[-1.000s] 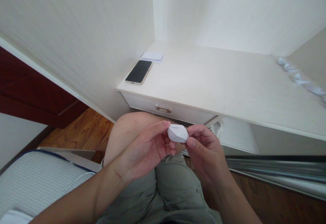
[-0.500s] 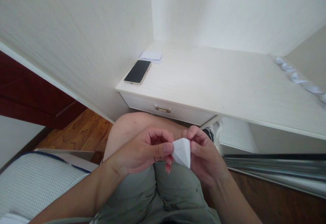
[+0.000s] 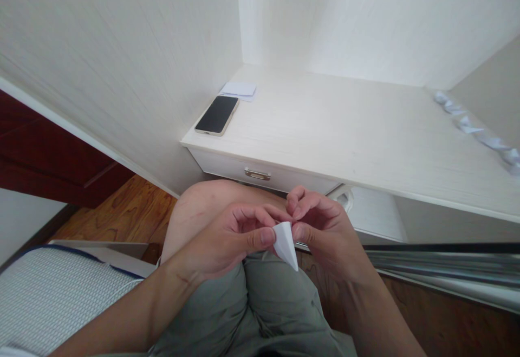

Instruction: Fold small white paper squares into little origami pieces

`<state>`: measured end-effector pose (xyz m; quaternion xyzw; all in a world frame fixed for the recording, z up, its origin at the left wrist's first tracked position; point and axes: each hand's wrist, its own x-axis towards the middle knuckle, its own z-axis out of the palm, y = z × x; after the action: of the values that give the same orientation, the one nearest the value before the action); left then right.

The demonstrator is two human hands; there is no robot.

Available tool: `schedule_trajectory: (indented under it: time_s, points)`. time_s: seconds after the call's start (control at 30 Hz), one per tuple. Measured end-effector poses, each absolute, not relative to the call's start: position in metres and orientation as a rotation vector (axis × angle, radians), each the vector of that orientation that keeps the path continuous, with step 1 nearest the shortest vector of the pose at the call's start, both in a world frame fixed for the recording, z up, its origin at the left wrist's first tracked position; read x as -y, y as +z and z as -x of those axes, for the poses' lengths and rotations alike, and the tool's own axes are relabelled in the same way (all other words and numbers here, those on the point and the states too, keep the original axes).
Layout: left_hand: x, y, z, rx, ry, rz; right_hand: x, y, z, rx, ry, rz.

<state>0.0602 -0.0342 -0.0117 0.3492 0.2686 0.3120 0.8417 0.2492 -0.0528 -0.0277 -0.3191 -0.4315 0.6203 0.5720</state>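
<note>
A small piece of folded white paper (image 3: 285, 244) is held between my two hands above my lap, its narrow tip pointing down. My left hand (image 3: 239, 235) pinches its left side between thumb and fingers. At its upper right edge, my right hand (image 3: 323, 227) grips with the thumb, the index finger bent over the top. The far side of the paper is hidden from me.
Past my knees is a white desk (image 3: 309, 124) with a drawer handle (image 3: 257, 174). On it lie a phone (image 3: 217, 115), paper sheets (image 3: 239, 90) behind it, and a row of folded white paper pieces (image 3: 467, 125) along the right side. A woven seat (image 3: 60, 292) is at lower left.
The folded paper now looks narrower, turned or pressed flatter between my fingers. My right hand's fingers have shifted up and left over its top edge. My left hand stays nearly in place.
</note>
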Motion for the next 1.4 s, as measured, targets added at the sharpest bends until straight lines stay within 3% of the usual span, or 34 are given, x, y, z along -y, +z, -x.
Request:
schedule_trajectory:
  time_s: [0.37, 0.77, 1.4]
  points:
    - [0.032, -0.016, -0.064, -0.625, 0.881, -0.779, 0.052, -0.034, -0.243, 1.043, 1.273, 0.943]
    - [0.036, 0.005, -0.058, -0.937, 1.100, -1.616, 0.071, -0.020, -0.245, 1.219, 1.151, 1.059]
    - [0.027, 0.004, -0.059, -1.031, 1.018, -1.085, 0.071, -0.034, -0.232, 1.036, 1.269, 1.157]
